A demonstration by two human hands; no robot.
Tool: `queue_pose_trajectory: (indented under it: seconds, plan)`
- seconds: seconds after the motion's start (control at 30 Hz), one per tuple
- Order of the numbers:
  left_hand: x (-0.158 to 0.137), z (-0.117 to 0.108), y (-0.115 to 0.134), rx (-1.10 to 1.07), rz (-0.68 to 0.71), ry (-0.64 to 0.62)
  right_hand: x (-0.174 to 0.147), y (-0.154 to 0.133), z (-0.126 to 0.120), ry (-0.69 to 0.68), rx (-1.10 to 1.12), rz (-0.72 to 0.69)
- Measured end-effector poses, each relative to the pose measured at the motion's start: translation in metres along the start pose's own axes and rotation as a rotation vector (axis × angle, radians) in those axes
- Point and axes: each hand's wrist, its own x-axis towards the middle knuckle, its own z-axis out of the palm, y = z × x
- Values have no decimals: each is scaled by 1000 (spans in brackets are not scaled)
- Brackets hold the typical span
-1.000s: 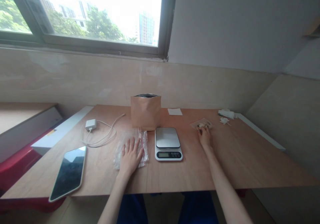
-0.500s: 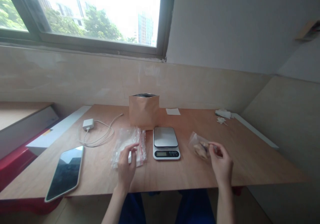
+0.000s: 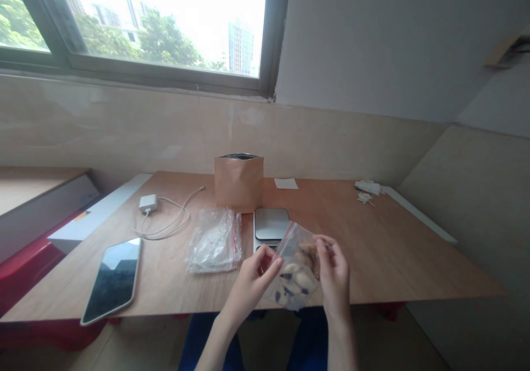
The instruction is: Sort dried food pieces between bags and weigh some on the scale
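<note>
Between my hands is a clear zip bag (image 3: 296, 282) with a red seal strip, tilted, with pale and brown pieces and dark bits inside. My left hand (image 3: 259, 271) pinches it near the end of the strip. At its other side, my right hand (image 3: 333, 266) grips the bag's edge with closed fingers. Partly behind the bag sits a kitchen scale (image 3: 269, 224) with a metal plate; its display is mostly hidden. A stack of clear zip bags (image 3: 213, 244) lies left of the scale. Behind them stands a brown paper pouch (image 3: 239, 182), open at the top.
A tablet (image 3: 112, 280) lies at the table's front left, with a white charger (image 3: 148, 202) and its cable (image 3: 178, 222) behind it. A white paper (image 3: 285, 184) rests near the wall. Crumpled white scraps (image 3: 367, 187) lie at the back right of the wooden table (image 3: 397, 249).
My right hand has brought the filled bag leftward and nearer, in front of the scale. My left hand has left the stack of bags and now grips the filled bag too.
</note>
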Motion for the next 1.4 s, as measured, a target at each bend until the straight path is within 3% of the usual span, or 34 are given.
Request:
queue_pose_trajectory:
  seconds: [0.13, 0.3, 0.4, 0.57, 0.73, 0.97, 1.17, 1.27, 1.4]
  plan:
    - [-3, 6, 5, -130, -14, 41, -6, -8, 6, 98, -149, -109]
    - [-1, 20, 14, -207, 16, 179, -25, -25, 20, -387, -58, -35]
    - [-1, 22, 14, -215, 3, 242, -32, -30, 28, -463, -44, -16]
    - [-2, 19, 10, -166, -81, 171, -29, -28, 27, -507, -41, 12]
    - [0, 18, 11, -80, -70, 105, -26, -27, 19, -537, -42, 34]
    - [-2, 24, 8, 69, 9, 212, -31, -29, 24, -374, -97, -13]
    - [-3, 5, 6, 126, 25, 451, -13, -10, 3, 136, -94, -20]
    - [-2, -1, 5, 82, 5, 406, -9, -7, -4, 104, -28, -8]
    - [-3, 6, 4, -135, -46, 387, -16, -14, 3, 18, 111, -26]
